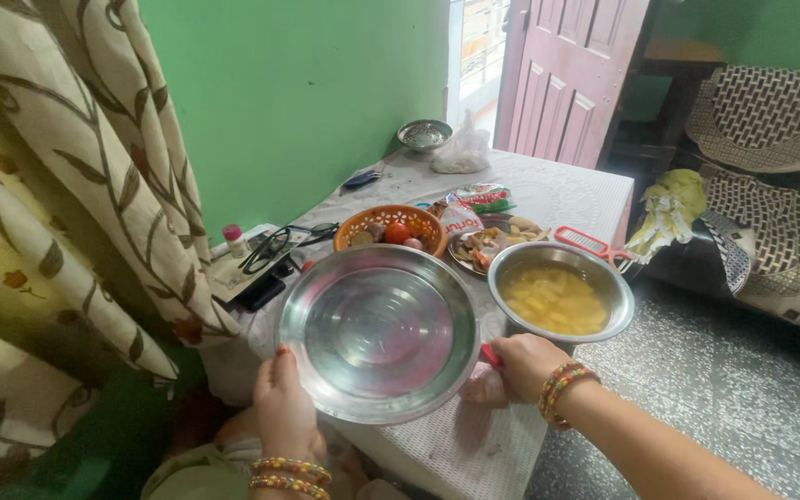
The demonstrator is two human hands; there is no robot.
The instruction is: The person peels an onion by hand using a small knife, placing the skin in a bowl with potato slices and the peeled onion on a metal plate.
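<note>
Both hands, left hand (281, 407) and right hand (520, 363), grip the empty steel plate (380, 331); the bowl (559, 292) beside it already holds cut potato in water.

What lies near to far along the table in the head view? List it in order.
Large steel plate held by both hands → orange basket of vegetables → clear plastic bag → small steel bowl at the far edge.
</note>
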